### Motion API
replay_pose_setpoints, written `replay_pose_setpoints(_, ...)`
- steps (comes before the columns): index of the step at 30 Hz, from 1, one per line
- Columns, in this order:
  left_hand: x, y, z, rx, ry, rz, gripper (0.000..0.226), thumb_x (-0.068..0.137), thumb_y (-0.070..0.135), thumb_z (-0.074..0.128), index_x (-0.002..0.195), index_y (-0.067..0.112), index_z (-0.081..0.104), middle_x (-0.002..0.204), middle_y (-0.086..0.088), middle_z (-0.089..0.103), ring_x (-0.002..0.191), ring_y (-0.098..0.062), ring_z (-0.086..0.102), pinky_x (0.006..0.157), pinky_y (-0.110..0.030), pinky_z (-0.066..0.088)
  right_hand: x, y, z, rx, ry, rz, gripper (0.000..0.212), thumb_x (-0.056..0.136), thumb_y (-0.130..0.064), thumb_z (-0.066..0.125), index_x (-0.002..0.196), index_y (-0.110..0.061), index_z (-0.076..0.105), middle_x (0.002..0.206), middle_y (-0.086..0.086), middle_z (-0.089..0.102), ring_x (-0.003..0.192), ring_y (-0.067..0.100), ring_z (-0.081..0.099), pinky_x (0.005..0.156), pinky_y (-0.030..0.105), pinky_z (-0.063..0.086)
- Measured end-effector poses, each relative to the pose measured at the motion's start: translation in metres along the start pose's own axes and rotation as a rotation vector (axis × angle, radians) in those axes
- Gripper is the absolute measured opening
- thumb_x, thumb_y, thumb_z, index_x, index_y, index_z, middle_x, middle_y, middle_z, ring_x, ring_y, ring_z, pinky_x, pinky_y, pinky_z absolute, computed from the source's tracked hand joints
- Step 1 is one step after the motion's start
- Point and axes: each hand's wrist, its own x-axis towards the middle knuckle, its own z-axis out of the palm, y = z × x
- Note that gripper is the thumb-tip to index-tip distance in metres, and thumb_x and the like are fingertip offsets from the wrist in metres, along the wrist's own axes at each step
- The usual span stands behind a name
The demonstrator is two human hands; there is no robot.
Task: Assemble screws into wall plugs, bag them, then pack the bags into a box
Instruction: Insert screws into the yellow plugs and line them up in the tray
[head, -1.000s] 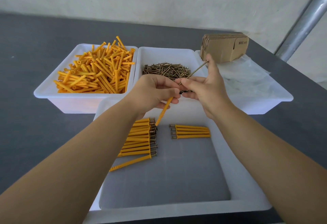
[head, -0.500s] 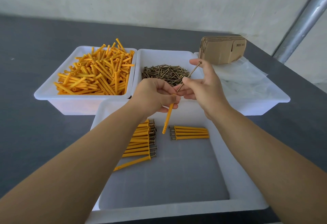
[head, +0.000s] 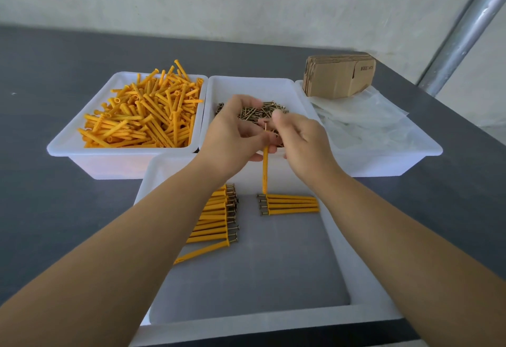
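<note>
Our left hand (head: 232, 138) grips the yellow wall plug (head: 265, 171); right hand (head: 301, 138) pinches the screw (head: 266, 127) above it; tilt could jam it.

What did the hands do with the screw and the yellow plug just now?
The right hand pushed the screw down into the plug, so only its top shows. The left hand swung the plug from slanted to upright. Both hands kept their hold; the finished rows stayed put.

Screw (head: 266, 127) now deep in plug (head: 264, 171)
</note>
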Motion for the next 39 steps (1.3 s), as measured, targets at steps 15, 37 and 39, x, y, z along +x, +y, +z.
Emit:
replay_pose_setpoints(15,-0.012,-0.003,0.026,0.587,-0.517,-0.176,0.016,0.076,0.003,0.078,0.078,0.010,0.064,0.078,-0.008,0.074,0.057,-0.016,0.069,0.059,-0.032,0.059,0.011,0.017,-0.011,0.045,0.196,0.157,0.033,0.104,-0.035,0.041,0.091,-0.030,0.072,0.088,-0.017,0.068,0.063,0.000,0.057,0.066,0.024,0.042)
replay_pose_setpoints(37,-0.013,-0.005,0.051,1.083,-0.527,0.165,0.025,0.082,0.037,0.075,0.085,0.018,0.059,0.089,0.002,0.064,0.086,-0.019,0.058,0.070,-0.031,0.048,0.010,0.015,-0.013,-0.041,0.148,0.092,0.027,0.098,-0.024,0.050,0.087,-0.022,0.074,0.067,-0.001,0.063,0.068,0.009,0.057,0.065,0.025,0.043)
replay_pose_setpoints(39,-0.005,0.007,0.031,0.890,-0.399,0.201,0.021,0.079,0.033,0.077,0.075,0.018,0.063,0.080,0.007,0.066,0.074,-0.012,0.059,0.068,-0.029,0.047,0.012,0.016,-0.014,-0.076,0.199,0.073,0.027,0.098,-0.022,0.050,0.086,-0.022,0.074,0.065,-0.005,0.062,0.068,0.006,0.056,0.064,0.026,0.042)
